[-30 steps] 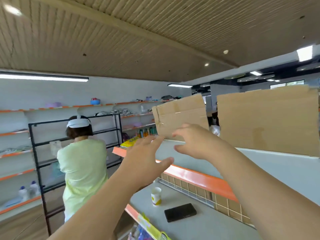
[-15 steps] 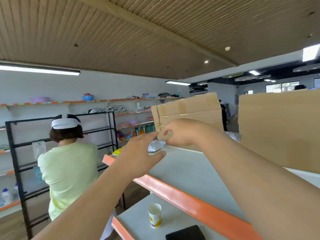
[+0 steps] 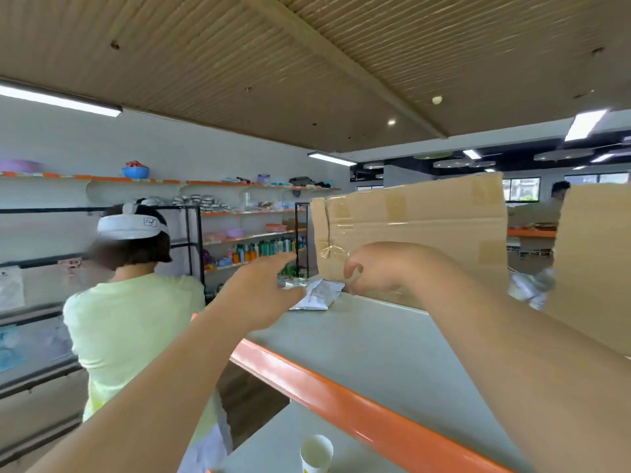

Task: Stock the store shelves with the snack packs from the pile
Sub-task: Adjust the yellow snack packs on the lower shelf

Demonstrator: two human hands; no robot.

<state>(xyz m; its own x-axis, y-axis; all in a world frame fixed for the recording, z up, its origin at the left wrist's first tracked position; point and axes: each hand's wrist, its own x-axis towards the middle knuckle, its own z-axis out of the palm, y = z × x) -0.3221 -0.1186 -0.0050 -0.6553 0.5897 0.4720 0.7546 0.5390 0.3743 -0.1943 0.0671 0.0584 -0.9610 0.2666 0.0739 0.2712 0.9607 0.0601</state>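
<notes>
Store shelf: my open left hand over the pack beside the box; right hand curled, grip unclear. A nudge could tip it off.

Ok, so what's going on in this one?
A person is stocking the top shelf. A silvery snack pack lies on it in front of a cardboard box. The left hand reaches over its left end with fingers straight; the right hand, fingers curled, is at its right end; whether it grips is unclear.
</notes>
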